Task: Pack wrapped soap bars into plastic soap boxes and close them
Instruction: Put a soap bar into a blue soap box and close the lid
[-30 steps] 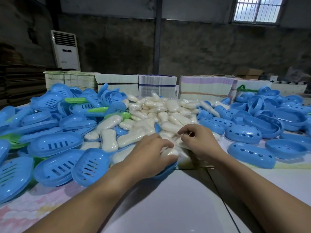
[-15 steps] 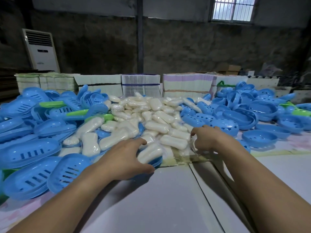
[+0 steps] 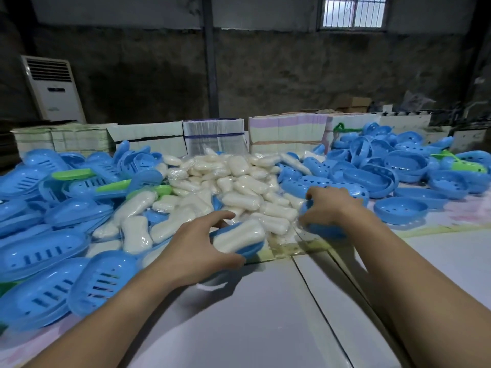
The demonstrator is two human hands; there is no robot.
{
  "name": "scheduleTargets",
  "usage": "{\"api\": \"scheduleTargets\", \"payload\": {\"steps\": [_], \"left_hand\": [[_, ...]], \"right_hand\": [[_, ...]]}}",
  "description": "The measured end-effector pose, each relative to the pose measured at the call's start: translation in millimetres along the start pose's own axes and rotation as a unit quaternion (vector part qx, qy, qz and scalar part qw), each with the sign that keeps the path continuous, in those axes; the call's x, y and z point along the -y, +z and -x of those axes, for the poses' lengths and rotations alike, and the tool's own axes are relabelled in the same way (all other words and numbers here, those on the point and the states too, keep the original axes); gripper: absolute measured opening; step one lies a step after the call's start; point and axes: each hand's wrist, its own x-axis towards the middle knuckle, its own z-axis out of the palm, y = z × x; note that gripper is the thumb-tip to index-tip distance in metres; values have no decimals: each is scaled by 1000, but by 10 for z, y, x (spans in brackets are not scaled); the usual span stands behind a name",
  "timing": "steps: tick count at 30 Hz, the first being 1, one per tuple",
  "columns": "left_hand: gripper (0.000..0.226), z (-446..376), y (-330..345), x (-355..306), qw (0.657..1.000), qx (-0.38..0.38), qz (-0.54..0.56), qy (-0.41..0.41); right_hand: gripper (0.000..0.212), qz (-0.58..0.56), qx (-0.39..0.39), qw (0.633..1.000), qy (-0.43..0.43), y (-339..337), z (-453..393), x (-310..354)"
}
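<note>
My left hand (image 3: 196,245) grips a blue soap box half (image 3: 253,249) at the front of the pile, fingers and thumb curled round its near end. A wrapped white soap bar (image 3: 239,236) lies in that half. My right hand (image 3: 329,208) holds another blue box half (image 3: 322,229) just right of the soap pile, fingers curled over its top edge. A heap of wrapped white soap bars (image 3: 239,187) fills the table's middle behind both hands.
Slotted blue lids (image 3: 42,251) with a few green ones are piled on the left. Blue box halves with holes (image 3: 385,171) are heaped on the right. Stacks of flat cartons (image 3: 212,136) line the far edge. Bare white tabletop (image 3: 252,314) lies in front of me.
My right hand has moved right and taken hold of a blue box half. My left hand has kept its grip on the box half with the soap bar in it.
</note>
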Motion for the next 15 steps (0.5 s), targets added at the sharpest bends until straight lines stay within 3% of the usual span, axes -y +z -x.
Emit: {"api": "scheduleTargets", "payload": {"steps": [2,4,7,12,15], "left_hand": [[76,-12,-2,12,999,-3,33,-8],[75,-31,-14,32,997,-7,75,-19],[77,-46,-28,38,989,-8,145,-29],[83,-69,-26,27,971,-45,234,-19],[83,-77,-44,28,962,-93,256,-10]], "right_hand": [[65,-68,-87,994,-25,-8,3,46],[59,-245,-137,955,-101,-21,64,147],[45,-482,-28,856,-185,-39,256,365],[44,-520,120,815,-226,152,447,632],[30,-542,134,799,-222,253,470,697]]}}
